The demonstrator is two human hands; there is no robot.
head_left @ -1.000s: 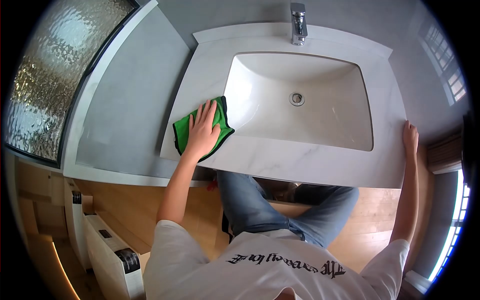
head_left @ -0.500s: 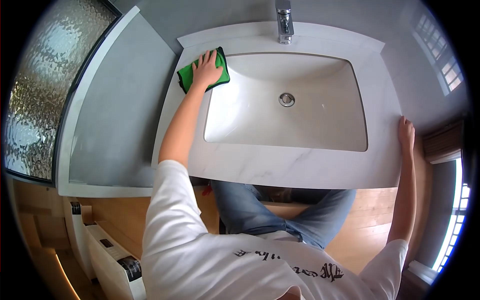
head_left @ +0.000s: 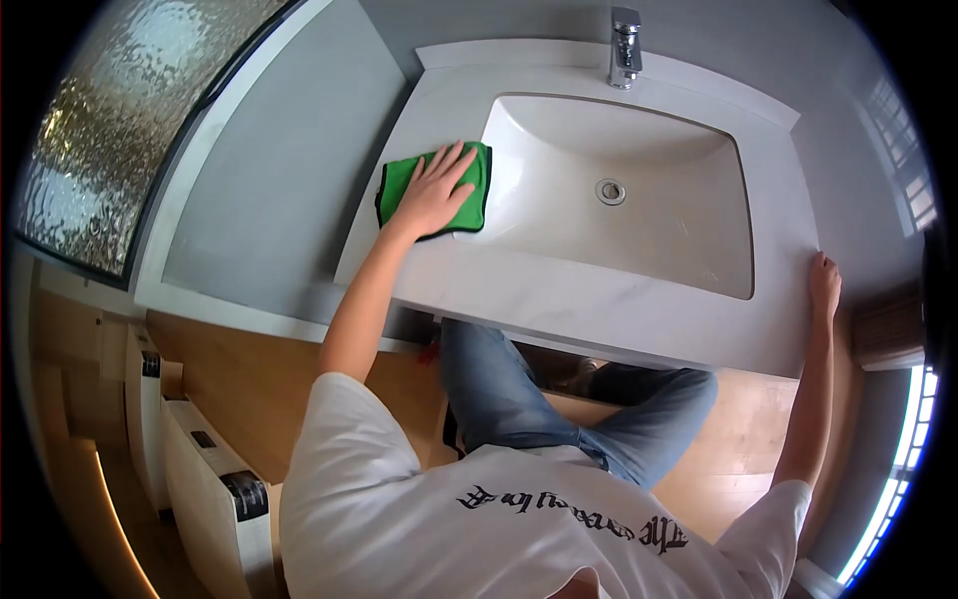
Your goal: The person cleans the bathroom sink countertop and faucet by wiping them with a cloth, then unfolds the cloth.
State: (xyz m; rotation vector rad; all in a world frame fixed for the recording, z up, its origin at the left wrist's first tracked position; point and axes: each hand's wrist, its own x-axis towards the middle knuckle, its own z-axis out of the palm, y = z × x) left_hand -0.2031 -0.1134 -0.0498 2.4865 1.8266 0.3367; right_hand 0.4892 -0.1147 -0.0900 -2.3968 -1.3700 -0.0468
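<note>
My left hand (head_left: 435, 197) lies flat with fingers spread on a green cloth (head_left: 396, 186) with dark edging. The cloth rests on the white marbled countertop (head_left: 559, 287), left of the sink, and its right side reaches the basin's rim. My right hand (head_left: 825, 287) is at the countertop's right edge, with its fingers curled against that edge. Between the hands is the white rectangular sink (head_left: 559, 205), with a round metal drain (head_left: 611, 192) in its floor. Behind the basin stands a chrome faucet (head_left: 626, 52).
A grey ledge (head_left: 289, 160) and a textured glass panel (head_left: 120, 120) border the counter on the left. Grey wall rises behind and to the right. White box-like items (head_left: 220, 499) stand on the wooden floor at lower left. A bright window (head_left: 898, 479) is at lower right.
My left hand and the green cloth have slid along the left side of the counter towards my body. My right hand stays at the right edge. The camera view has tilted somewhat.
</note>
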